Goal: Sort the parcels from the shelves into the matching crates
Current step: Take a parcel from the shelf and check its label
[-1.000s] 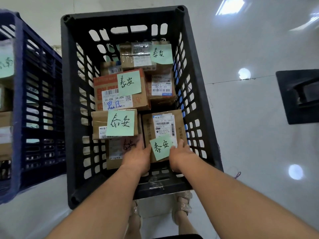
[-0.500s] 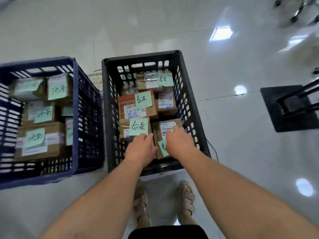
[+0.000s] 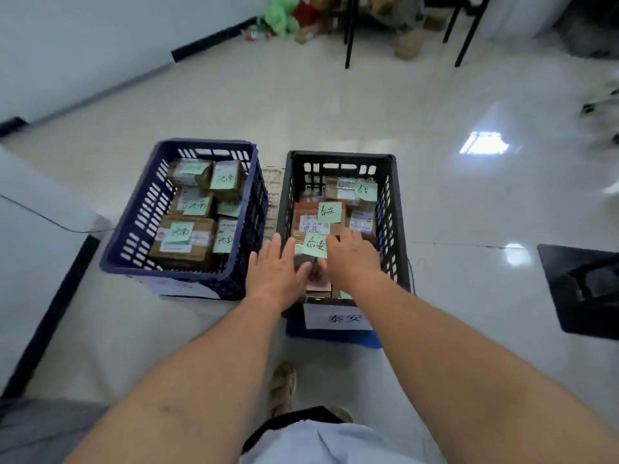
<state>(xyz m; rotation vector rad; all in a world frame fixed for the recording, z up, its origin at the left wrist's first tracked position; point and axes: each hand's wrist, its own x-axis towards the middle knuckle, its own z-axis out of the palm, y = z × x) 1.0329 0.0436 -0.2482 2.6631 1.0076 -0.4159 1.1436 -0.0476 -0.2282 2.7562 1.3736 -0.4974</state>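
Note:
A black crate [image 3: 392,209] stands on the floor ahead, holding several cardboard parcels [image 3: 311,219] with green handwritten notes. A white label [image 3: 338,317] is stuck on its near wall. To its left stands a blue crate [image 3: 134,229] with several brown parcels [image 3: 184,239], also with green notes. My left hand [image 3: 276,271] hovers with straight fingers over the black crate's near left corner and holds nothing. My right hand [image 3: 351,259] is spread above the near parcels in the black crate, also holding nothing. Both hands hide the parcels below them.
A black base plate [image 3: 582,289] of a stand lies on the floor at the right. Black table legs [image 3: 350,31] and a heap of bags [image 3: 284,15] stand at the far wall. A grey surface [image 3: 33,209] lies at the left.
My view has risen and pulled back from the crates. Both hands have lifted off the near parcel in the black crate and now hang above it with fingers spread.

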